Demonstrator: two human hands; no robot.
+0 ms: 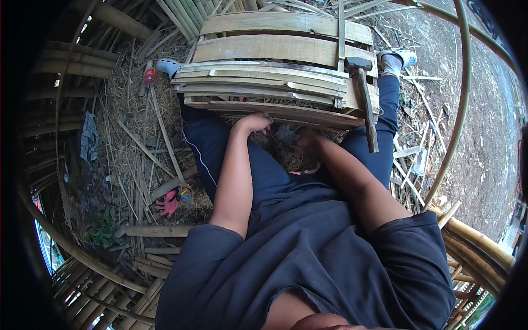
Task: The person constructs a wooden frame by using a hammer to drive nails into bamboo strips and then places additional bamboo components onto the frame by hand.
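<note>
My left hand (256, 123) is at the near edge of a low slatted wooden bench (264, 48), its fingers curled. Whether anything lies in them is too small to make out. Just right of it, between my knees, my right hand (308, 139) closes on a crumpled, greyish see-through plastic bag (286, 133). Its fingertips are partly in shadow. On the bench top lies a bundle of split bamboo strips (258, 80). A hammer (362, 93) with a dark head rests at the right end, its wooden handle hanging over the near edge.
Bamboo scraps and straw litter the ground around the bench. At left lie a red-labelled bottle (149, 75), a pink glove (167, 204) and a bluish cloth (89, 137). A bent bamboo pole (465, 93) arches at right. Bamboo poles (478, 253) are stacked at lower right.
</note>
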